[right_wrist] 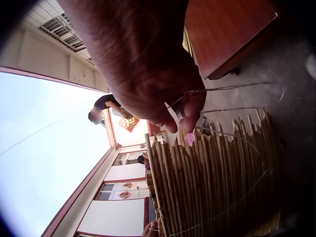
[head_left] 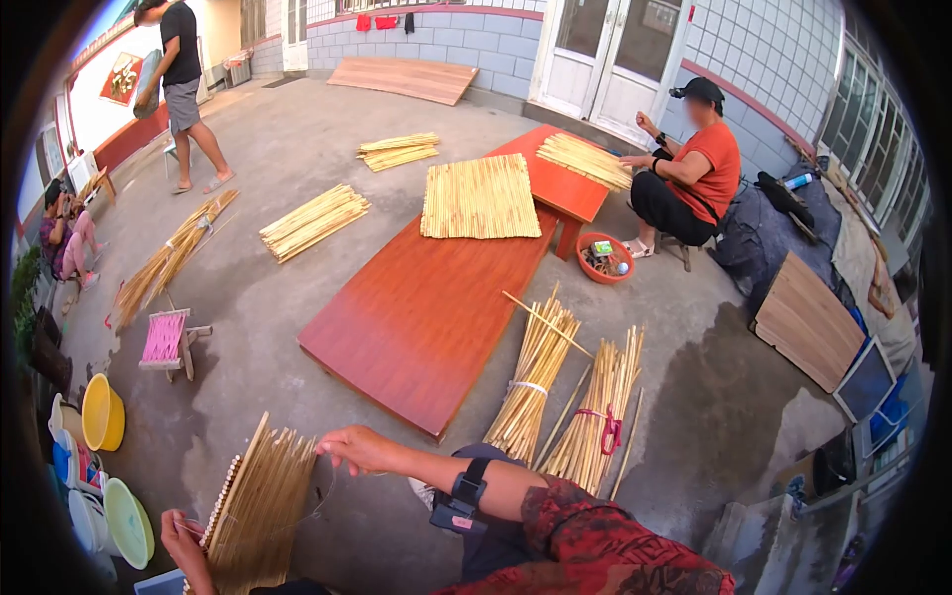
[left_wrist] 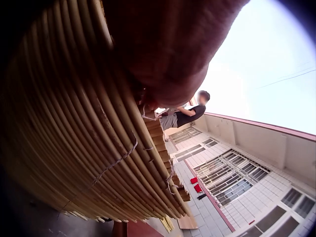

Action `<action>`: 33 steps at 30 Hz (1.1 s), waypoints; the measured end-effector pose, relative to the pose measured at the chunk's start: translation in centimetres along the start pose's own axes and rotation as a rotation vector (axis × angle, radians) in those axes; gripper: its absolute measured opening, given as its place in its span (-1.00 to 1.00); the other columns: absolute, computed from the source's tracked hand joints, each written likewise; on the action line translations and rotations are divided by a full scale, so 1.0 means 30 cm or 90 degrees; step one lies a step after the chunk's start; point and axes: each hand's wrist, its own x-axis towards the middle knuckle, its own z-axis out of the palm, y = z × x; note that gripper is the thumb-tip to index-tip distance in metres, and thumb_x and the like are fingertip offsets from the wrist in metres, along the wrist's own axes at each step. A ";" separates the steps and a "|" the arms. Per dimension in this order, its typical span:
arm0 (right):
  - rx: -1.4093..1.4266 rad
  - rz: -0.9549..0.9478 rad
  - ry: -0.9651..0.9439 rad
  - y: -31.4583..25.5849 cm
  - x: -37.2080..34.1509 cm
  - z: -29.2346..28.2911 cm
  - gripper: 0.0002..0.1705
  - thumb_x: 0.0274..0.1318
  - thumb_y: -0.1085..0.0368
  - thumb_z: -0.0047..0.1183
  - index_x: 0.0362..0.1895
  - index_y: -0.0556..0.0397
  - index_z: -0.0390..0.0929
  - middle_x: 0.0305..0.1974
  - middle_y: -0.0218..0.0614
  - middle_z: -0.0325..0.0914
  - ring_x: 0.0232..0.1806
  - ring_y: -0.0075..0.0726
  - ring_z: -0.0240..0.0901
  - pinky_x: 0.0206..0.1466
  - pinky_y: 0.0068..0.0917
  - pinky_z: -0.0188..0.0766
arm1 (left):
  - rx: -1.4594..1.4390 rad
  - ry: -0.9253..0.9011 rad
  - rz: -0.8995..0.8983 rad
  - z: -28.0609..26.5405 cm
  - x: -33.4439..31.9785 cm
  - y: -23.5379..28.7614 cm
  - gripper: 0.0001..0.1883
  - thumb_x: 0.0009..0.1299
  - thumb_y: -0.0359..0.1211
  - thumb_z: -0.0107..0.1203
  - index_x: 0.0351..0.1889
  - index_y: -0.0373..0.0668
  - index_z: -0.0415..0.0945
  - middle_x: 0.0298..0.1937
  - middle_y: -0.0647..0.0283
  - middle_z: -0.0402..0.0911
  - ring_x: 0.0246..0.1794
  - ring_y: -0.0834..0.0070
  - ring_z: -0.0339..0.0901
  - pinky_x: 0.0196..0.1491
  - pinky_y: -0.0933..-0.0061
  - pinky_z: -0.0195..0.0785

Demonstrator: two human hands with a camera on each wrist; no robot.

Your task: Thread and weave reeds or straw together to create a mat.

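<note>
Pinching pale thread [right_wrist: 232,87], the right hand [head_left: 359,449] hovers beside a tan stick mat [head_left: 263,506], near left. The left hand [head_left: 185,547] touches it, grip unclear.

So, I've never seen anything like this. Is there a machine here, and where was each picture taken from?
No machine: each "grip" is simply a person's bare hand. The wide picture comes from a camera on that person's head, looking forward and down; the two close ones come from cameras on the left and right wrists. The right hand pinches a thin thread. The left hand is at the edge of a stick mat; its exact hold is hidden. Farther off, another mat lies on the red table, and tied stick bundles lie on the ground beside it.
</note>
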 end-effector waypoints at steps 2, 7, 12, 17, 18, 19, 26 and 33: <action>-0.007 -0.015 -0.008 -0.003 0.007 0.002 -0.63 0.32 0.09 -0.21 -0.01 0.01 0.51 -0.40 -0.38 0.50 -0.65 -0.60 0.35 -0.67 -0.60 0.29 | -0.038 0.017 0.001 0.004 -0.005 0.005 -0.76 0.51 -0.28 -0.17 -0.39 -0.14 0.38 -0.72 0.43 0.30 -0.74 0.80 0.12 -0.66 0.69 -0.08; -0.015 -0.018 -0.012 -0.001 0.020 0.016 -0.62 0.32 0.08 -0.22 -0.01 0.02 0.50 -0.41 -0.38 0.49 -0.65 -0.59 0.36 -0.67 -0.60 0.30 | -0.080 0.024 0.025 -0.008 0.005 -0.035 -0.78 0.51 -0.28 -0.14 -0.36 -0.15 0.41 -0.71 0.48 0.25 -0.75 0.81 0.09 -0.67 0.70 -0.12; -0.027 -0.014 -0.024 -0.017 0.026 0.030 -0.62 0.32 0.07 -0.22 -0.02 0.02 0.50 -0.42 -0.38 0.49 -0.66 -0.59 0.36 -0.67 -0.59 0.30 | -0.100 -0.009 0.021 -0.025 0.006 -0.041 -0.77 0.50 -0.26 -0.14 -0.36 -0.16 0.39 -0.72 0.50 0.17 -0.75 0.80 0.09 -0.68 0.71 -0.12; -0.027 -0.015 -0.035 -0.014 0.048 0.058 -0.62 0.32 0.07 -0.22 -0.04 0.02 0.51 -0.43 -0.39 0.48 -0.66 -0.58 0.36 -0.67 -0.59 0.30 | -0.189 -0.012 0.008 -0.021 0.001 -0.044 -0.81 0.48 -0.31 -0.11 -0.35 -0.16 0.40 -0.70 0.48 0.22 -0.75 0.79 0.11 -0.68 0.72 -0.07; -0.028 -0.009 -0.039 -0.017 0.050 0.063 -0.63 0.32 0.08 -0.22 -0.04 0.02 0.51 -0.43 -0.39 0.48 -0.66 -0.58 0.36 -0.67 -0.60 0.30 | -0.188 -0.011 0.010 -0.026 -0.002 -0.039 -0.83 0.48 -0.32 -0.09 -0.34 -0.16 0.40 -0.68 0.47 0.25 -0.75 0.79 0.13 -0.68 0.73 -0.06; -0.030 -0.003 -0.044 -0.019 0.052 0.070 -0.63 0.32 0.08 -0.22 -0.04 0.02 0.51 -0.44 -0.40 0.47 -0.65 -0.58 0.36 -0.67 -0.60 0.30 | -0.185 -0.012 0.010 -0.031 -0.004 -0.032 -0.83 0.48 -0.32 -0.09 -0.34 -0.16 0.40 -0.68 0.47 0.25 -0.75 0.79 0.13 -0.68 0.73 -0.06; -0.029 0.004 -0.040 -0.008 0.061 0.086 -0.65 0.33 0.11 -0.22 -0.05 0.00 0.52 -0.45 -0.41 0.47 -0.64 -0.58 0.37 -0.66 -0.58 0.31 | -0.105 -0.004 0.029 -0.020 -0.005 -0.006 -0.82 0.48 -0.30 -0.09 -0.35 -0.15 0.40 -0.63 0.44 0.36 -0.73 0.79 0.14 -0.66 0.73 -0.03; -0.012 -0.034 -0.030 -0.012 0.060 0.092 -0.67 0.30 0.16 -0.20 -0.12 0.08 0.55 -0.50 -0.31 0.51 -0.73 -0.55 0.36 -0.72 -0.57 0.29 | -0.042 -0.015 0.044 -0.011 -0.022 0.024 -0.82 0.48 -0.33 -0.13 -0.36 -0.14 0.40 -0.59 0.39 0.44 -0.71 0.78 0.16 -0.65 0.72 -0.01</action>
